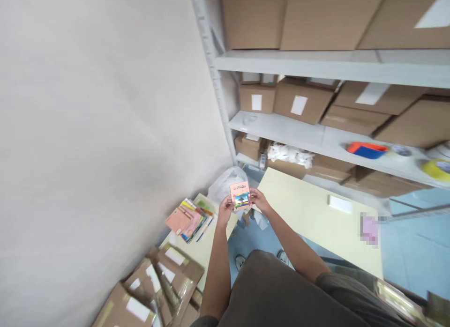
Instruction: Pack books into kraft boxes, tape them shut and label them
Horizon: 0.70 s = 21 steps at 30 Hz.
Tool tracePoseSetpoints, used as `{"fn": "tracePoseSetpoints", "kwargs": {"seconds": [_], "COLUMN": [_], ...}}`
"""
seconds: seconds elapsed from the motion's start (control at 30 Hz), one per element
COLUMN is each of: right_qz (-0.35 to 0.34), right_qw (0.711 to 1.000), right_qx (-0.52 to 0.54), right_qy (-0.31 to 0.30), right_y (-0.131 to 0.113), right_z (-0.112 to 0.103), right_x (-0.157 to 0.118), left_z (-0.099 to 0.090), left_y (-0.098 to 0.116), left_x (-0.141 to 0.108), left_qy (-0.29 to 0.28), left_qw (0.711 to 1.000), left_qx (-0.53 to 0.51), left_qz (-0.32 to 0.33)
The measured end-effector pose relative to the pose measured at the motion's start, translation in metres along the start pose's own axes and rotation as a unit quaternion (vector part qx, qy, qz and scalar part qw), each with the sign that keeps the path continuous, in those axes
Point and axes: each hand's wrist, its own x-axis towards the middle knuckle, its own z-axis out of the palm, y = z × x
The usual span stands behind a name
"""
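A small pink book (240, 188) with a tree picture on its cover is held up in front of me, between both hands. The fingers of my left hand (226, 209) are closed on its left edge. On the opposite edge, my right hand (258, 199) grips it with the fingers closed. Below and left of the book, a loose pile of thin books (190, 219) in pink, yellow and other colours lies on a pale table (208, 247). Behind the book sits a translucent white plastic bag (221, 184).
To the right stands a cream table (298, 200) with a white box (340, 204) on it. Cardboard boxes (168, 271) are heaped at lower left. Grey shelves (281, 128) carry more boxes, tape rolls (436, 169) and an orange-and-blue item (367, 150). A wall (105, 107) rises on the left.
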Motion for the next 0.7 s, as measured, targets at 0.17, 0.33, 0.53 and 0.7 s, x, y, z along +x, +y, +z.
{"fn": "tracePoseSetpoints", "kwargs": {"seconds": [0.17, 0.33, 0.53, 0.7], "right_qz": [-0.022, -0.069, -0.100, -0.123], "right_qw": [0.995, 0.983, 0.967, 0.952], "right_qx": [0.040, 0.066, 0.103, 0.102], "right_qy": [0.089, 0.158, 0.211, 0.260], "right_y": [-0.038, -0.074, -0.100, -0.108], "right_z": [-0.119, -0.224, -0.294, -0.301], "right_x": [-0.040, -0.091, -0.138, -0.139], "left_z": [0.120, 0.237, 0.340, 0.377], "left_y": [0.019, 0.040, 0.054, 0.062], "left_x": [0.025, 0.037, 0.049, 0.063], "left_qy": [-0.126, -0.216, -0.307, -0.264], "left_qw": [0.992, 0.976, 0.951, 0.956], "left_qx": [0.005, 0.015, 0.030, 0.120], "left_qz": [-0.023, -0.020, -0.028, 0.052]}}
